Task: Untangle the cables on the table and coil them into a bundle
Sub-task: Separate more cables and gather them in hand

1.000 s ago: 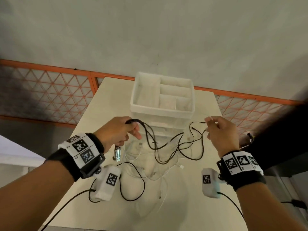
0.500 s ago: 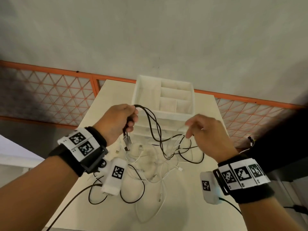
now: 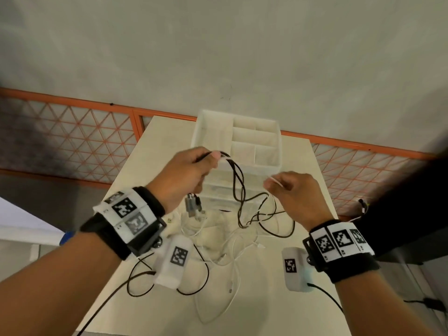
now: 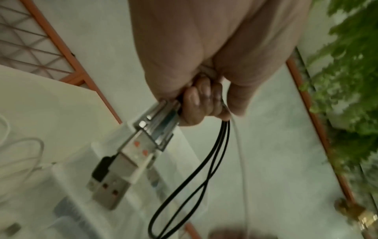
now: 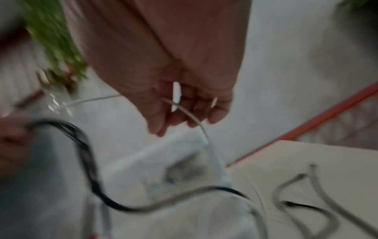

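My left hand [image 3: 191, 166] is raised above the table and grips a bunch of black cables [image 3: 238, 190] that loop down from its thumb. Several USB plugs [image 3: 193, 206] hang below that fist; in the left wrist view the plugs [image 4: 131, 161] and black loops [image 4: 204, 169] dangle from the curled fingers [image 4: 196, 105]. My right hand [image 3: 292, 187] pinches a thin white cable [image 3: 273, 179], which shows as a white strand [image 5: 197, 120] in the right wrist view. A tangle of white cables [image 3: 230, 248] lies on the table under both hands.
A white compartmented organizer box [image 3: 201, 132] stands on the far part of the cream table [image 3: 308, 185], just behind the hands. An orange lattice railing [image 3: 72, 139] runs beyond the table. Black leads from the wrist cameras [image 3: 135, 280] trail over the near edge.
My left hand rose and moved right with the black cables and plugs. My right hand shifted left, let go of the black cable end and now pinches a white strand.
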Demonstrator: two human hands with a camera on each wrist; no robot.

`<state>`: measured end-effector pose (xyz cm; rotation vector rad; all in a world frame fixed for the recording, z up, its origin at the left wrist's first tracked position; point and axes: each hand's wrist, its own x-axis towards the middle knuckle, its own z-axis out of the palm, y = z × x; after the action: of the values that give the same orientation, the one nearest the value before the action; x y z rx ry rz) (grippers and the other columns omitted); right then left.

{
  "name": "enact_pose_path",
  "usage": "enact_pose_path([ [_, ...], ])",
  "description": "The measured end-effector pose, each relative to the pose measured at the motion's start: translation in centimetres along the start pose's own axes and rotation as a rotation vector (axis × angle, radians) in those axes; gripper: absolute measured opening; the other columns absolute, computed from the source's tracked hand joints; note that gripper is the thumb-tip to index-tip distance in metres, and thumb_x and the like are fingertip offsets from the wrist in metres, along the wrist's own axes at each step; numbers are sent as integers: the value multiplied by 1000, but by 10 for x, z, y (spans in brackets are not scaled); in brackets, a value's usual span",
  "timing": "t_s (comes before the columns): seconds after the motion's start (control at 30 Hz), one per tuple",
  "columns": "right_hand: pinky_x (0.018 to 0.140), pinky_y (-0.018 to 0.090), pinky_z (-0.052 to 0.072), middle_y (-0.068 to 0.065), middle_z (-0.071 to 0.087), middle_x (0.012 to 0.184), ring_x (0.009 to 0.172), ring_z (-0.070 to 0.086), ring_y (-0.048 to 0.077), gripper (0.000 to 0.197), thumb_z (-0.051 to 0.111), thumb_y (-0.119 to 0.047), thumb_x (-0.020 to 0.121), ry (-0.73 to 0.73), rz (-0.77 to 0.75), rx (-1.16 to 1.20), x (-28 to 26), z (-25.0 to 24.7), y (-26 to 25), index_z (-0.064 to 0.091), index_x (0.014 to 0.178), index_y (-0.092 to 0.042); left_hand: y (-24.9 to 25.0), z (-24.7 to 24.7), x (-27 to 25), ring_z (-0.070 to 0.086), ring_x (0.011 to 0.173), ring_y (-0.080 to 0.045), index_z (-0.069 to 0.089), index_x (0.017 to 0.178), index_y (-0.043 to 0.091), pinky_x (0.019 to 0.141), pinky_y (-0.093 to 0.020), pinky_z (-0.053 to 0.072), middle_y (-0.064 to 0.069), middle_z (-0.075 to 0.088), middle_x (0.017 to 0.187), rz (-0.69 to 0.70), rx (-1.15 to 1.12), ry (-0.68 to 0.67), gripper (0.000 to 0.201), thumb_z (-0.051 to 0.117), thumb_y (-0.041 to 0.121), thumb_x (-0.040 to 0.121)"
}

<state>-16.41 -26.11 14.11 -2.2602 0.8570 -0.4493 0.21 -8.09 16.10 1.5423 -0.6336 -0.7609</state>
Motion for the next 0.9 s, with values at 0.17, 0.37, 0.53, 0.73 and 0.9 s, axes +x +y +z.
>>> enact_pose_path([
  [0.17,78,30,41,9,72,94,97,63,31,34,58,-44,94,-108,527,-218,0,7,69,77,86,-17,5,-25,3,24,42,-9,65,82,12,41,-21,27,10,29,48,68,-5,107,21,58,25,98],
  [0.37,67,32,44,-3,67,69,68,59,18,45,53,-46,98,258,377,2,18,-24,50,76,75,-15,-23,-24,9,25,38,-12,67,81,10,41,-23,27,4,30,49,-28,185,258,27,58,28,98],
  [0.53,75,43,57,2,73,78,76,70,27,33,56,-50,95,543,287,103,25,-40,49,67,92,-19,-30,-32,15,28,43,-17,66,90,4,45,-25,28,-3,34,55,-65,147,463,29,57,30,97],
  [0.73,79,50,60,-13,68,122,70,71,8,11,59,-37,94,488,102,322,22,-26,53,62,101,-30,-36,-34,18,26,45,-19,65,83,10,47,-26,27,-4,30,57,-125,111,417,28,58,32,97],
  [0.9,83,44,57,-46,53,124,92,71,17,7,65,-23,92,420,100,314,17,-19,69,58,93,-26,-32,-38,16,22,43,-15,68,84,12,42,-22,24,3,27,51,-128,-13,383,23,58,27,98],
])
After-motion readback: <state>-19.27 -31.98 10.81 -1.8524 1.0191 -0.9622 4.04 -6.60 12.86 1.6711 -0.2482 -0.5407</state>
